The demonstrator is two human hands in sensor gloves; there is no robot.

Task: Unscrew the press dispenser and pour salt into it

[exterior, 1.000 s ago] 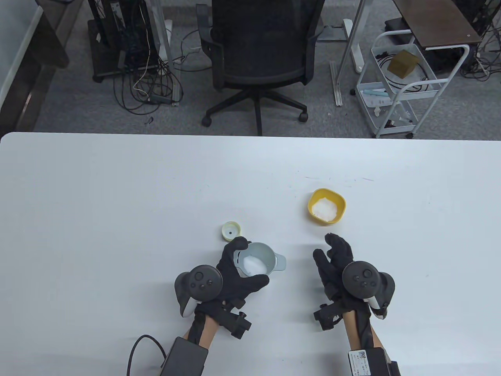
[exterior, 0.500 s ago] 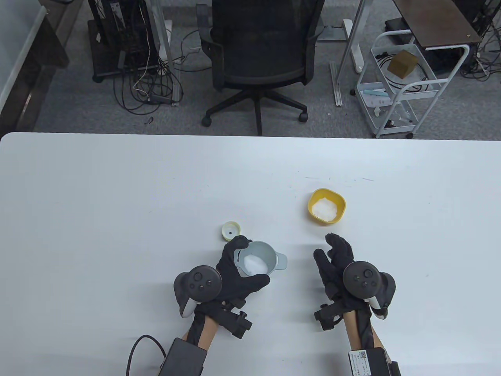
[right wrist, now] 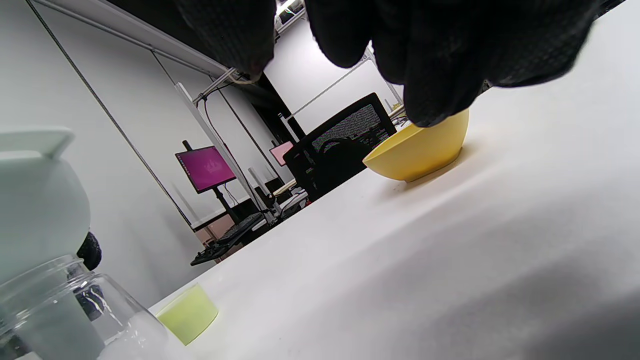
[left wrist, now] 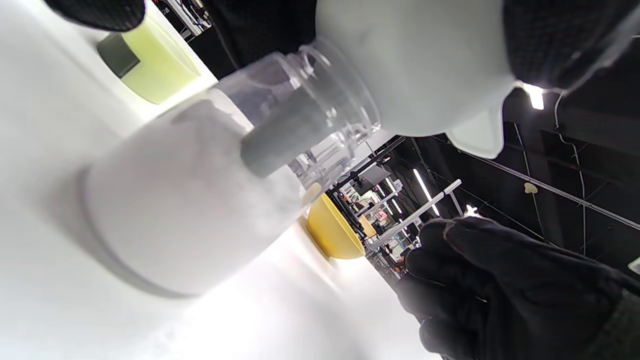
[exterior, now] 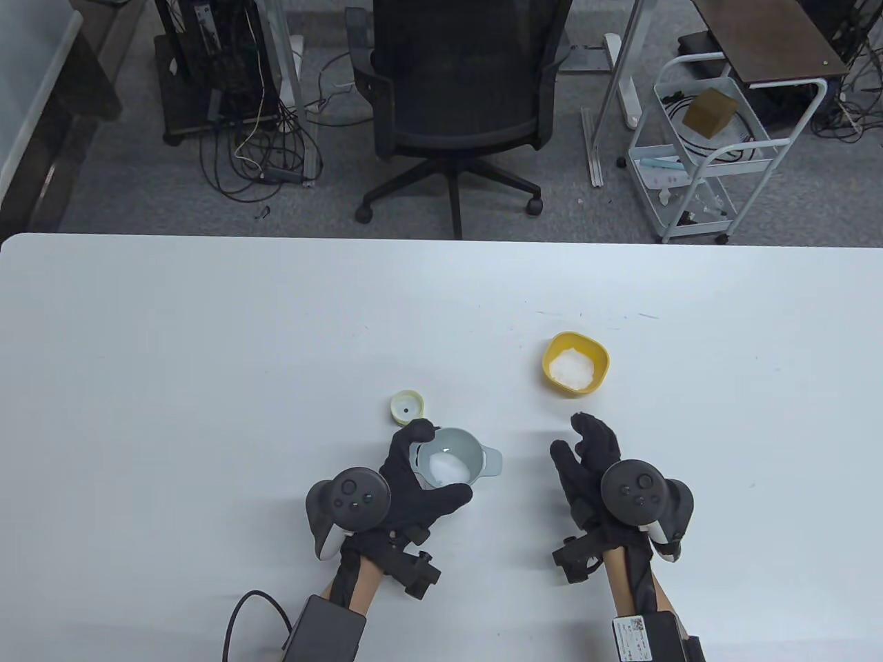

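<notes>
On the white desk (exterior: 207,358) stand one yellow bowl (exterior: 576,363), one pale yellow-green cap (exterior: 407,406), one clear dispenser bottle (left wrist: 200,200) and one pale grey funnel (exterior: 455,463) seated in the bottle's threaded neck. Two gloved hands work here. The bowl holds a heap of white salt (exterior: 572,369); it sits beyond the right hand, well apart from the funnel. The funnel also holds a small mound of salt, and in the left wrist view the bottle beneath it looks largely filled with white grains, the funnel's grey stem reaching down inside the neck. The cap lies open side up just beyond the funnel, beside the left hand's fingers (exterior: 419,431). The left hand (exterior: 414,483) grasps the funnel's rim, thumb on the near side and fingers curled round the far side. The right hand (exterior: 593,458) hovers near the desk with fingers loosely spread, holding nothing. A white label on the right forearm unit carries print too small to read.
</notes>
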